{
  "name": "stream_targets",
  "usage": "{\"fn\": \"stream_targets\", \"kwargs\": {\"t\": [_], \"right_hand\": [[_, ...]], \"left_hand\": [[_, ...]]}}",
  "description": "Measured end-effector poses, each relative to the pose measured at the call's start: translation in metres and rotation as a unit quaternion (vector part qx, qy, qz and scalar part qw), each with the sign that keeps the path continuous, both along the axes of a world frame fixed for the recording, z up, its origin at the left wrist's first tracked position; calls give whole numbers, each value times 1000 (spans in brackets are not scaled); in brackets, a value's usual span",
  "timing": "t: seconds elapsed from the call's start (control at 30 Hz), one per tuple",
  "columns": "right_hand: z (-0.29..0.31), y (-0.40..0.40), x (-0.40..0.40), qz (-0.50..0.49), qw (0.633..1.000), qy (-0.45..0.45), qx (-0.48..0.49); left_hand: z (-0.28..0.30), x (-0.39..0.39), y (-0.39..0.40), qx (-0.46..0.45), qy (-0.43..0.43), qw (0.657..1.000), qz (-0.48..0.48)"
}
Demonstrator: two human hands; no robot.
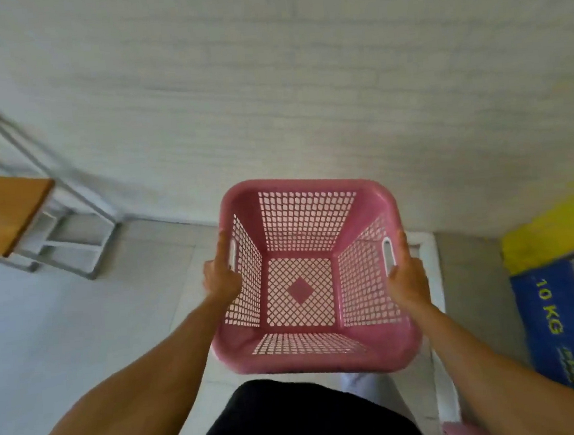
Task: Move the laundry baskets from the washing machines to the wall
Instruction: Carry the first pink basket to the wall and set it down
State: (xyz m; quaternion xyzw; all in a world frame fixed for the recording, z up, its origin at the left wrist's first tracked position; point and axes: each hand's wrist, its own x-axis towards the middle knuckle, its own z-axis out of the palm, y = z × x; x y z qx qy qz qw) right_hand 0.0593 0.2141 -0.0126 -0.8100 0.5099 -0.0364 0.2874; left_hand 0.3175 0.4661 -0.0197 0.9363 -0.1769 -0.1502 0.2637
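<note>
Soft, even daylight fills the room, bright and without glare or hard shadows. The whole view is slightly blurred, worst toward the edges, where the white brick wall [268, 81] bows and the wooden desk [3, 208] smears.

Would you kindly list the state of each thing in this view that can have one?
Pink basket: empty, upright, held off the floor near the wall.
Left hand: closed on the basket's left handle.
Right hand: closed on the basket's right handle.
White basket: below the pink one, mostly hidden; contents unseen.
Wooden table: standing at the left, top bare where visible.
Blue sign: reads 10 KG.
</note>
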Motion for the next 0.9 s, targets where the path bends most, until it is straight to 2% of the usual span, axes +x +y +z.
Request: {"fn": "stream_targets", "kwargs": {"t": [0.17, 0.3, 0.57, 0.9], "right_hand": [[9, 85, 67, 83, 997, 7, 6], [4, 128, 118, 118, 993, -10, 3], [-43, 174, 251, 151, 988, -26, 13], [-49, 239, 419, 183, 980, -26, 68]], "left_hand": [[6, 36, 116, 10, 13, 997, 75], [-5, 66, 176, -15, 21, 991, 130], [-15, 166, 239, -7, 41, 985, 170], [12, 315, 306, 37, 21, 983, 176]]}}
